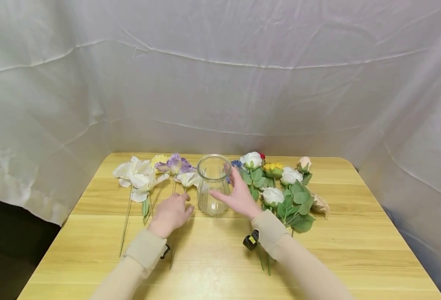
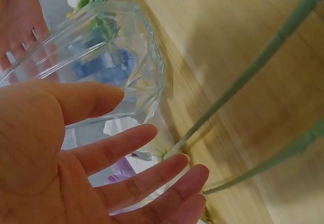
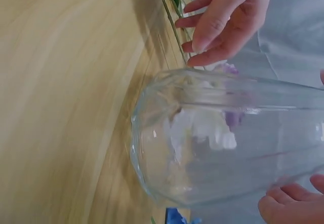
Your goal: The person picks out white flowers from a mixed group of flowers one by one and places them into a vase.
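Hands flank a glass vase (image 1: 210,184), left (image 1: 171,211) relaxed beside it, right (image 1: 242,198) curled round its side.

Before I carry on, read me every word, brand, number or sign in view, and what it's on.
No readable text in any view.
Glass vase: no lettering visible.
Black device at the right cuff: its yellow patch is too small to tell whether anything is printed.

The table (image 1: 213,258) is yellow with brownish wood grain; the vase (image 1: 210,202) at frame centre is colourless; a flower (image 1: 175,164) left of it is purple.
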